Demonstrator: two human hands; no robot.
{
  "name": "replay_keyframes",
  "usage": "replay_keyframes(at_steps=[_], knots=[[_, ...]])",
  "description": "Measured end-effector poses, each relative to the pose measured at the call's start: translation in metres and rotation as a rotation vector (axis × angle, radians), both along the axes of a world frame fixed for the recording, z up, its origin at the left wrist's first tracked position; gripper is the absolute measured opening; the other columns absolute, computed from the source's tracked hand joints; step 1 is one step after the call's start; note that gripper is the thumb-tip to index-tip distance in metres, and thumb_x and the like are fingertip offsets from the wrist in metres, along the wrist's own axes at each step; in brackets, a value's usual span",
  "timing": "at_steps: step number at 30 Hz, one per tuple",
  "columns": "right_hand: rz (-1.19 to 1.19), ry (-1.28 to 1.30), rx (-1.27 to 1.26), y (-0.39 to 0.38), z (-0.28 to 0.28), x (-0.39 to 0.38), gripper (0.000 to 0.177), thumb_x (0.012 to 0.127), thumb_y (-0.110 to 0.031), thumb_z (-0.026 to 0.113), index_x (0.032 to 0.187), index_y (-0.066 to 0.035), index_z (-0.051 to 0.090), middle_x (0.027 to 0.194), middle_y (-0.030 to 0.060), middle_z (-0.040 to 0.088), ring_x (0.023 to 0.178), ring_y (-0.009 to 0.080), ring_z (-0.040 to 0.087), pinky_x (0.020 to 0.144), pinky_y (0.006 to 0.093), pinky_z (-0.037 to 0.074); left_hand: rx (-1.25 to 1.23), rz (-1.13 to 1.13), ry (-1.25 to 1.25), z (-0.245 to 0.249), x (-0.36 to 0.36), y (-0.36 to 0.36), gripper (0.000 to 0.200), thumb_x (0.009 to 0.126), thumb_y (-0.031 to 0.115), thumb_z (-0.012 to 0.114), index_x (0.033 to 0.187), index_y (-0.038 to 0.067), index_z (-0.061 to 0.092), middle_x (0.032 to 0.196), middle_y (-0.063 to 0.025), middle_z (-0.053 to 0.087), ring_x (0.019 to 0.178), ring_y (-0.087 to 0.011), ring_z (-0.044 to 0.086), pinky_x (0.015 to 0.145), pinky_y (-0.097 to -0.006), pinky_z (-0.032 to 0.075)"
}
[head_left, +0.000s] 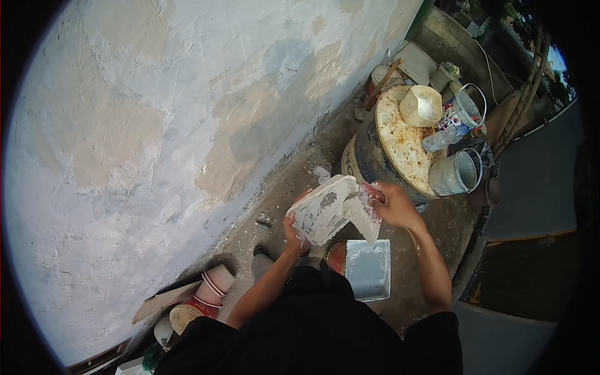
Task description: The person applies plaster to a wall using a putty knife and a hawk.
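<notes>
My left hand (294, 232) is closed on the edge of a white, plaster-smeared mortar board (319, 212), held tilted in front of my body. Grey patches of paste show on its face. The fingers of my right hand (398, 205) wrap round the red handle of a putty knife (362, 219). Its broad blade is coated with white plaster and lies against or just over the board's right side; contact cannot be made out exactly. Below them a square grey metal container (367, 270) stands beside a reddish bucket (336, 257), partly hidden by it.
A plaster-patched wall (156, 125) runs along the left. At upper right a drum (390, 128) carries a yellowish tub (420, 106), a plastic bottle (445, 139) and a metal bucket (455, 172). Stacked buckets (214, 286) sit at the wall's foot, lower left.
</notes>
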State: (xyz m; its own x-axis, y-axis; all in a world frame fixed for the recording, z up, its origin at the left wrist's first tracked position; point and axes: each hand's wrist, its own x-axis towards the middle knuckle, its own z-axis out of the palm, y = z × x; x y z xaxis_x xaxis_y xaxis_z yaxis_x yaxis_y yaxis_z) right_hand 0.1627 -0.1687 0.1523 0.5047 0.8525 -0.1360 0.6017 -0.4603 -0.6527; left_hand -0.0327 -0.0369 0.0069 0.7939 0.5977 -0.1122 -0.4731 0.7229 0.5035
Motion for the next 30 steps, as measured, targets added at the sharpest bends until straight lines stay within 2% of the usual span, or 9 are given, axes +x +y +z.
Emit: replay_keyframes(at_steps=[4, 9, 11, 13, 15, 18, 24, 27, 30], knots=[[0.051, 0.062, 0.030, 0.002, -0.015, -0.010, 0.019, 0.077, -0.008, 0.063, 0.093, 0.003, 0.060, 0.072, 0.0211, 0.060, 0.067, 0.0376, 0.059, 0.061, 0.0434, 0.044, 0.086, 0.016, 0.060, -0.008, 0.001, 0.000, 0.078, 0.082, 0.046, 0.042, 0.145, 0.001, 0.034, 0.145, -0.0185, 0.042, 0.131, -0.0338, 0.044, 0.111, -0.0444, 0.034], [0.084, 0.240, -0.006, 0.009, -0.023, -0.015, 0.022, 0.078, -0.010, 0.065, 0.096, 0.002, 0.061, 0.074, 0.0193, 0.060, 0.066, 0.0282, 0.058, 0.062, 0.0409, 0.042, 0.035, 0.066, 0.076, -0.011, 0.000, -0.001, 0.077, 0.083, 0.047, 0.043, 0.145, 0.002, 0.034, 0.144, -0.0186, 0.043, 0.129, -0.0332, 0.046, 0.109, -0.0442, 0.037], [0.113, 0.268, 0.002, 0.012, -0.038, -0.016, 0.023, 0.078, -0.010, 0.065, 0.098, 0.002, 0.062, 0.073, 0.0181, 0.059, 0.065, 0.0267, 0.057, 0.062, 0.0398, 0.042, 0.042, 0.096, 0.068, -0.012, -0.001, 0.000, 0.074, 0.085, 0.045, 0.043, 0.143, 0.001, 0.036, 0.141, -0.0189, 0.045, 0.127, -0.0319, 0.049, 0.108, -0.0428, 0.038], [0.133, 0.284, 0.032, 0.016, -0.038, -0.022, 0.023, 0.078, -0.010, 0.065, 0.098, 0.001, 0.062, 0.072, 0.0171, 0.059, 0.065, 0.0256, 0.056, 0.062, 0.0389, 0.042, 0.056, 0.143, 0.042, -0.009, -0.001, -0.002, 0.068, 0.087, 0.041, 0.043, 0.139, -0.003, 0.041, 0.136, -0.0192, 0.050, 0.122, -0.0295, 0.053, 0.105, -0.0399, 0.041], [0.147, 0.286, 0.085, 0.023, -0.033, -0.031, 0.023, 0.078, -0.010, 0.065, 0.098, 0.001, 0.062, 0.071, 0.0164, 0.058, 0.064, 0.0250, 0.054, 0.062, 0.0382, 0.042, 0.034, 0.170, 0.048, -0.013, -0.001, 0.000, 0.068, 0.087, 0.041, 0.043, 0.138, -0.003, 0.042, 0.135, -0.0191, 0.051, 0.122, -0.0295, 0.053, 0.105, -0.0405, 0.041], [0.206, 0.339, 0.004, 0.029, -0.044, -0.028, 0.024, 0.079, -0.011, 0.065, 0.099, 0.001, 0.062, 0.072, 0.0164, 0.058, 0.065, 0.0249, 0.055, 0.064, 0.0375, 0.043, 0.046, 0.199, 0.048, -0.014, -0.004, 0.001, 0.067, 0.088, 0.041, 0.042, 0.138, -0.003, 0.042, 0.134, -0.0189, 0.051, 0.122, -0.0296, 0.053, 0.105, -0.0411, 0.041], [0.223, 0.444, 0.047, 0.040, -0.046, -0.043, 0.022, 0.082, -0.007, 0.065, 0.102, 0.003, 0.060, 0.077, 0.0103, 0.062, 0.070, 0.0157, 0.057, 0.064, 0.0329, 0.045, 0.019, 0.259, 0.072, -0.013, -0.009, 0.004, 0.067, 0.088, 0.041, 0.043, 0.137, -0.004, 0.043, 0.134, -0.0185, 0.052, 0.120, -0.0294, 0.054, 0.104, -0.0407, 0.042], [0.123, 0.794, 0.082, 0.040, -0.060, -0.045, 0.019, 0.085, -0.004, 0.063, 0.103, 0.004, 0.060, 0.081, 0.0047, 0.062, 0.072, 0.0099, 0.056, 0.062, 0.0281, 0.045, 0.052, 0.293, 0.085, -0.020, -0.011, 0.006, 0.066, 0.089, 0.039, 0.044, 0.137, -0.006, 0.044, 0.134, -0.0187, 0.052, 0.119, -0.0287, 0.055, 0.104, -0.0397, 0.042], [0.055, 0.906, -0.003, 0.043, -0.050, -0.049, 0.019, 0.087, -0.003, 0.062, 0.105, 0.003, 0.060, 0.086, 0.0021, 0.062, 0.074, 0.0076, 0.055, 0.061, 0.0243, 0.045, 0.084, 0.337, 0.110, -0.037, -0.012, 0.011, 0.064, 0.089, 0.036, 0.044, 0.136, -0.008, 0.044, 0.133, -0.0191, 0.053, 0.119, -0.0280, 0.055, 0.103, -0.0384, 0.042]])
